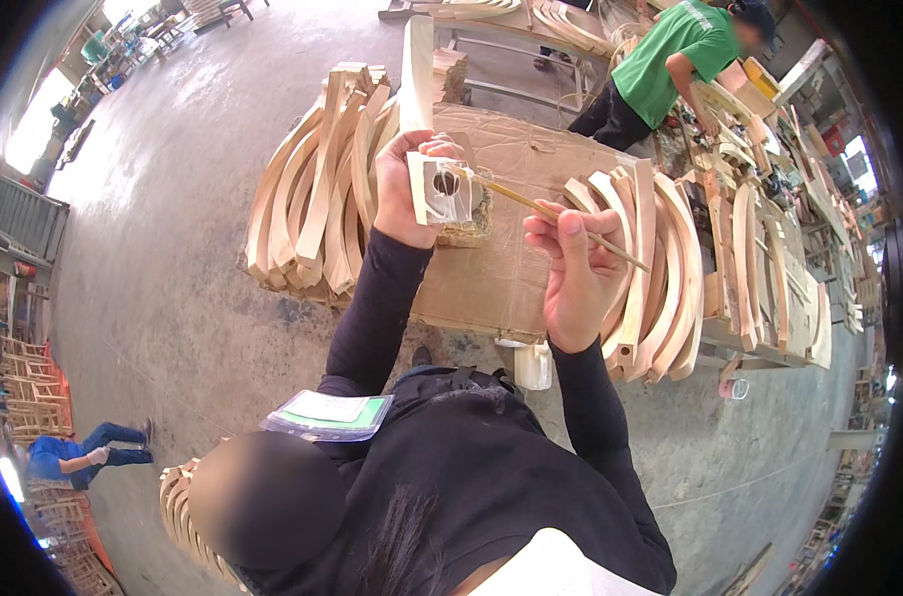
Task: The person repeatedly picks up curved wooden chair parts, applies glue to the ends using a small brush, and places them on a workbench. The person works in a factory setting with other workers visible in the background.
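Note:
My left hand (400, 199) is closed around a pale curved wooden part (418, 74), its squared end turned up toward me. That end face has a round dark hole, with whitish wet-looking stuff, perhaps glue, around it. Between the fingers and thumb of my right hand (579, 273) is a thin wooden stick (519, 196), slanting up to the left. Its tip touches or nearly touches the end face beside the hole. Below the part, a brownish, crusted block or container (466, 236) sits partly hidden on the cardboard (516, 144).
Curved wooden parts are stacked at the left (312, 189) and right (660, 283) of the cardboard-covered table. A whitish container (533, 367) hangs at the near edge. A co-worker in a green shirt (675, 60) bends over a cluttered bench at the upper right. Another person in blue (59, 462) is far left.

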Tool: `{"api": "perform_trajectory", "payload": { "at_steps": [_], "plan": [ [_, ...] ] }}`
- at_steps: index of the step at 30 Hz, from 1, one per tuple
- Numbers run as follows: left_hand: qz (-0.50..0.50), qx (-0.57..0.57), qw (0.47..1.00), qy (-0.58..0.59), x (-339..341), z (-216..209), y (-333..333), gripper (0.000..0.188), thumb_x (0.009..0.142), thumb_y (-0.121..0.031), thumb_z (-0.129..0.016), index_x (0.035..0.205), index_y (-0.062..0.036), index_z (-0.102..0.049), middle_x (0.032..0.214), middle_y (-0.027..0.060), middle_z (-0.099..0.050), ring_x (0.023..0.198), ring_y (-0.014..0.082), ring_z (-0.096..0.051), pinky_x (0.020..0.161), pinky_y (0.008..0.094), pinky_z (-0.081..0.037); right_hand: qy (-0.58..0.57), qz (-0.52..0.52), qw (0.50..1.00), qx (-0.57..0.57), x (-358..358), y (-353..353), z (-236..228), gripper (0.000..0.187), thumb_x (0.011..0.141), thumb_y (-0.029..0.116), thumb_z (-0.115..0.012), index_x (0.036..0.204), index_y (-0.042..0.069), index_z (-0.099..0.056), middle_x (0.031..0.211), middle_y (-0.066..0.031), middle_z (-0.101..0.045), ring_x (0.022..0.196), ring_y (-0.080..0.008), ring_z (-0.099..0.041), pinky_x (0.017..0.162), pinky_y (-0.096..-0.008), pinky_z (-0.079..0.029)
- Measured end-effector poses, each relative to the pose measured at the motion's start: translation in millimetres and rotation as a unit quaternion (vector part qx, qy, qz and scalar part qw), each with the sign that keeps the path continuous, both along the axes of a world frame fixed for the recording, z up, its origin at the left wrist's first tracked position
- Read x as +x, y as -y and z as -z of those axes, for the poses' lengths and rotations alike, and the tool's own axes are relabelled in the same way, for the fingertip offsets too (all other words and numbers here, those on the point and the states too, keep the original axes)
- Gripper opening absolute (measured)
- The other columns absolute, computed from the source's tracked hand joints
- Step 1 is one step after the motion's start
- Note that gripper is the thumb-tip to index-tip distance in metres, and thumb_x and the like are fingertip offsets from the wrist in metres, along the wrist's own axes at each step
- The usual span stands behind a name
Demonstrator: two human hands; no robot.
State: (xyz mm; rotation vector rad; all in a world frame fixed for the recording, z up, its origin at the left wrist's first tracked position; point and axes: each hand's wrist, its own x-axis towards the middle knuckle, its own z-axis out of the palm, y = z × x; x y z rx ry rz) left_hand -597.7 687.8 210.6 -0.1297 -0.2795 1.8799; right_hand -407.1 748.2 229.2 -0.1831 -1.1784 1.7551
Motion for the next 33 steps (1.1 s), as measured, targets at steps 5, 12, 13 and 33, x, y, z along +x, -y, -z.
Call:
{"api": "perform_trajectory", "payload": {
  "at_steps": [5, 12, 13, 33],
  "plan": [
    [0.02, 0.029, 0.999, 0.003, 5.1, -4.6, 1.7, 0.012, 0.087, -0.003, -0.048, 0.092, 0.0071, -0.044, 0.072, 0.0072, -0.046, 0.063, 0.0145, -0.05, 0.06, 0.0251, -0.05, -0.02, -0.017, 1.0, -0.008, -6.8, 0.7, 4.5, 0.011, 0.091, 0.003, -0.063, 0.093, 0.002, -0.053, 0.1, -0.0248, -0.068, 0.083, -0.0265, -0.071, 0.071, -0.0326, -0.059],
    [-0.001, 0.019, 1.0, -0.021, 5.7, -4.5, 1.0, 0.012, 0.087, -0.003, -0.047, 0.09, 0.0075, -0.043, 0.072, 0.0077, -0.045, 0.064, 0.0152, -0.051, 0.06, 0.0251, -0.05, -0.022, -0.042, 0.999, -0.001, 0.3, 1.2, 8.0, 0.015, 0.088, -0.003, -0.064, 0.092, 0.005, -0.052, 0.109, -0.0255, -0.065, 0.092, -0.0284, -0.069, 0.075, -0.0323, -0.058],
    [0.015, 0.03, 0.999, -0.006, 7.0, -8.7, 0.8, 0.01, 0.087, -0.003, -0.047, 0.088, 0.0055, -0.043, 0.071, 0.0075, -0.045, 0.063, 0.0155, -0.05, 0.06, 0.0254, -0.05, -0.022, -0.043, 0.999, 0.005, 1.7, 0.1, 9.4, 0.015, 0.088, -0.004, -0.064, 0.092, 0.005, -0.052, 0.109, -0.0254, -0.065, 0.093, -0.0286, -0.069, 0.076, -0.0322, -0.058],
    [0.298, -0.077, 0.929, -0.206, 185.8, -55.1, -242.1, 0.01, 0.087, -0.003, -0.05, 0.081, -0.0008, -0.041, 0.067, 0.002, -0.043, 0.058, 0.0104, -0.045, 0.055, 0.0219, -0.043, -0.011, 0.474, 0.881, -0.005, 308.1, -54.7, 70.1, 0.021, 0.088, -0.003, -0.063, 0.073, 0.009, -0.053, 0.117, -0.0167, -0.064, 0.107, -0.0282, -0.064, 0.075, -0.0299, -0.053]
  ]
}}
